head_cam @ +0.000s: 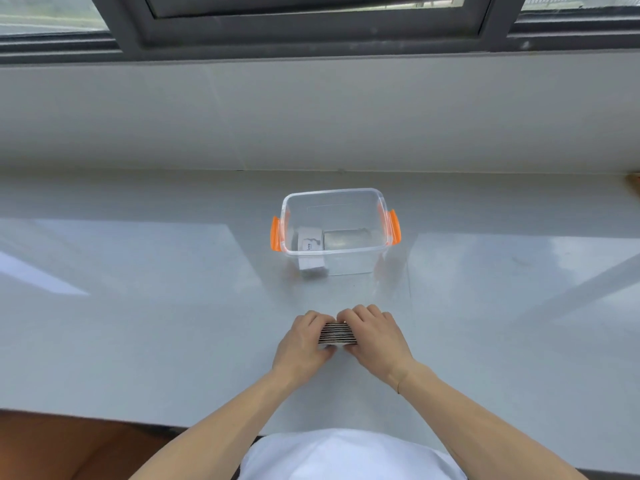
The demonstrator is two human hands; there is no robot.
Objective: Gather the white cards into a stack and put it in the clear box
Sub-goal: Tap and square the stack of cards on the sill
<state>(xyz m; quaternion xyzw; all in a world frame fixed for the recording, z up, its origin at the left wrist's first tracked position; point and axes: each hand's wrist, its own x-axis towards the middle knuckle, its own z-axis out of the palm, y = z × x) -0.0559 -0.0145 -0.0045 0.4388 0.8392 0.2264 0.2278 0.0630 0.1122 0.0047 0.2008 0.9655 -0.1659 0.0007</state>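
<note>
A stack of white cards [337,333] stands on edge on the glossy white counter [138,323], its layered edges facing up. My left hand [300,344] grips its left side and my right hand [375,336] grips its right side, both shut around it. Beyond the hands, a clear box [367,261] with orange side latches sits lidless. Inside it lie a white card stack [310,244] at the left and a grey stack [346,239] beside it.
The counter runs wide to both sides and ends at a white sill wall [311,116] under a dark window frame [311,32]. Its near edge [104,415] drops to a brown floor at the lower left.
</note>
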